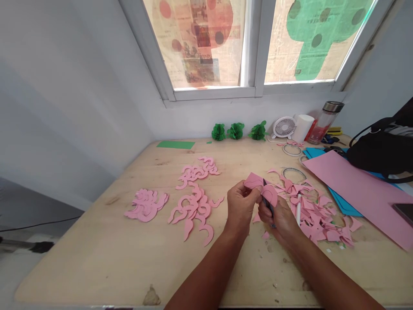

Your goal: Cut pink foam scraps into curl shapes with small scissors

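Observation:
My left hand point(240, 206) pinches a piece of pink paper point(254, 179) that has curved lines drawn on it. In my right hand point(279, 217) is a pair of dark scissors point(268, 206), the blades at the paper. A rounded part of the pink piece hangs over the scissors. Curved pink cutouts point(193, 204) lie spread to the left of my hands, and a stacked group of cutouts point(146, 205) rests farther left. Pink scraps point(318, 215) are heaped right of my right hand, with a white stick-like object point(298, 209) among them.
Three green paper shapes point(235, 131), a small fan point(284, 127), a white roll point(303, 128) and a bottle point(325, 122) stand along the wall. Pink sheet point(358, 189), blue sheets point(346, 203), a black bag point(380, 148) and a phone point(404, 212) are right. A green strip point(176, 145) lies back left.

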